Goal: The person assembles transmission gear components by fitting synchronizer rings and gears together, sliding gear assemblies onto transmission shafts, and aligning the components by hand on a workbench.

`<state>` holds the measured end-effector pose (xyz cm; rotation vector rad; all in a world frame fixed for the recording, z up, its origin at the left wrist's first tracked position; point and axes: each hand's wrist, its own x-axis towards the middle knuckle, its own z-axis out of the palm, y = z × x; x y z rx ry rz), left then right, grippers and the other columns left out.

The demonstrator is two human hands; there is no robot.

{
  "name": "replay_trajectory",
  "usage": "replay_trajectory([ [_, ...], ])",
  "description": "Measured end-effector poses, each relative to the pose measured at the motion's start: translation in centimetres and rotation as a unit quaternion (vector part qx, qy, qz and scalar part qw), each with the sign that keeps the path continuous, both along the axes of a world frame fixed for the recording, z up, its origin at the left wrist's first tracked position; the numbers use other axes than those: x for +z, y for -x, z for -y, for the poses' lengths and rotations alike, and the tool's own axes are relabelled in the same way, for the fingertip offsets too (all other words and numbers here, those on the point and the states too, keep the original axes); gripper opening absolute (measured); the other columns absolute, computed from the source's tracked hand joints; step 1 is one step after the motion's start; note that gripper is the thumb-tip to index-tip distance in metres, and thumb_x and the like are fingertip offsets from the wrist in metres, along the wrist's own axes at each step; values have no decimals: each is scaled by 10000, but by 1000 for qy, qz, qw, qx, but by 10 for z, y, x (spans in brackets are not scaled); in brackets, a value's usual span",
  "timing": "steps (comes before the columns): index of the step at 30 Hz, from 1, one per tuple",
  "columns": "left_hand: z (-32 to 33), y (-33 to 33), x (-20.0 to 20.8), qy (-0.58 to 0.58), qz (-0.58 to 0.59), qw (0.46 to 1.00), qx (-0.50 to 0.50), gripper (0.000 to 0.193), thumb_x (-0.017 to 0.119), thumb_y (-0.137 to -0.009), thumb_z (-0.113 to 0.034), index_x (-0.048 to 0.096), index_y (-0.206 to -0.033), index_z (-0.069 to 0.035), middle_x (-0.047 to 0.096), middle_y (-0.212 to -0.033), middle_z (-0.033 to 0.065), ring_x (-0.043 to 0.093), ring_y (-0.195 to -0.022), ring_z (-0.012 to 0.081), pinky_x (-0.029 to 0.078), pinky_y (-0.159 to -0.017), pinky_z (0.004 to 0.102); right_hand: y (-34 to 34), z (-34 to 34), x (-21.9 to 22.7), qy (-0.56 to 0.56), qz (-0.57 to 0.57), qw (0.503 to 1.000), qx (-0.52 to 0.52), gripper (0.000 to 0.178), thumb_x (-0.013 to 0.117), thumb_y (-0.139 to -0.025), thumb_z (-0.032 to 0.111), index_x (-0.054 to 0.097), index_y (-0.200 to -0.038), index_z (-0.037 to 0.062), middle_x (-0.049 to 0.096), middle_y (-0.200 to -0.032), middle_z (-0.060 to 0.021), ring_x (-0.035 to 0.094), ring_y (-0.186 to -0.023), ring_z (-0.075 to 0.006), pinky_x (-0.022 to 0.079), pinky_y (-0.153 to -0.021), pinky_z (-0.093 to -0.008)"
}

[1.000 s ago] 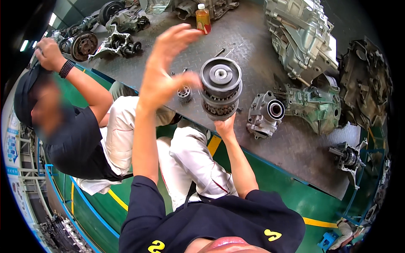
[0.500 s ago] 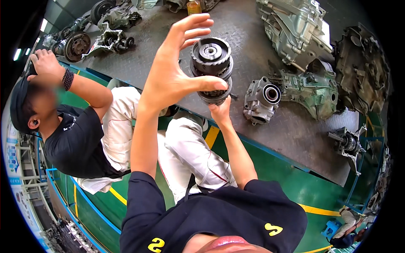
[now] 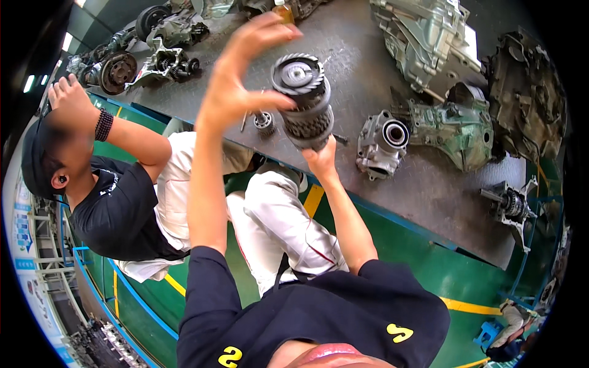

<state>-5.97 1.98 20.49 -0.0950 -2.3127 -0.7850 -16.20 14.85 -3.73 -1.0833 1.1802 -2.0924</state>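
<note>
A dark stack of transmission gears on a shaft stands nearly upright above the near edge of the metal table, a toothed gear at its top. My right hand grips its lower end from below; the fingers behind it are hidden. My left hand is open at the stack's left side, fingers spread and slightly blurred. Its thumb tip overlaps the upper gears, and I cannot tell if it touches them. A small ball bearing lies on the table between my left forearm and the stack.
Right of the stack sit a grey housing, a greenish gearbox case and a large aluminium case. More gear parts lie at the far left. A co-worker in a dark cap sits close on my left.
My left hand has drawn away leftward from the gear stack, uncovering the bearing on the table. The stack's top has tipped slightly left; my right hand still holds it.
</note>
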Motion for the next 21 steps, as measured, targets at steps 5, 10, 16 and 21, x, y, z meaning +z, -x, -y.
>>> replay_trajectory([
  [5,57,-30,-18,-134,-78,969,192,503,682,-897,-61,505,-1363,6,564,-1380,156,531,-1308,260,413,-1098,390,-2,3,7,13,35,999,-31,850,840,-669,567,582,-1200,-44,686,-1070,-79,623,-983,-156,484,-901,-308],
  [10,11,0,0,-244,-113,963,-16,442,701,-916,-113,546,-1307,25,623,-1292,155,614,-1190,235,480,-1018,350,6,5,17,24,56,997,-56,703,844,-698,513,612,-1102,-13,675,-961,-40,588,-895,-121,492,-838,-306],
  [16,-19,28,-13,-170,0,984,-53,757,689,-907,-430,392,-1457,-5,502,-1445,185,577,-1227,227,448,-1036,341,2,12,16,28,50,997,-60,654,851,-711,488,614,-1068,-6,676,-927,-34,586,-852,-109,496,-783,-289],
  [21,-26,35,-18,-237,-33,971,-29,703,778,-857,-199,421,-1426,7,552,-1387,171,597,-1177,182,497,-995,322,1,11,20,25,29,997,-71,617,857,-719,436,610,-1073,-5,690,-922,-56,606,-846,-119,507,-789,-299],
])
